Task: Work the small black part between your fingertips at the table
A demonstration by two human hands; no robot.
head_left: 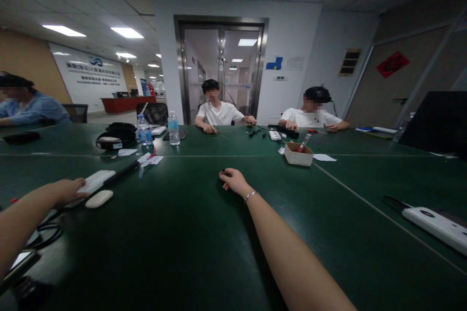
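Note:
On the left, my left hand point(67, 190) grips the near end of a flat white oblong device point(98, 180); its exact kind is unclear. A rounded white case point(99, 199), perhaps a computer mouse, lies just beside it on the green table point(175, 233). Farther out, over the middle of the table, my right hand point(235, 182) has its fingers closed around a small dark piece point(223, 171). That piece is too small to name. A bracelet circles my right wrist.
Two water bottles point(174, 129) and a black bag point(116, 137) stand at the far left. A small cardboard box point(298, 154) holds a few items. A white power strip point(434, 223) lies at right. Two people sit opposite, another at far left. Cables lie near my left arm.

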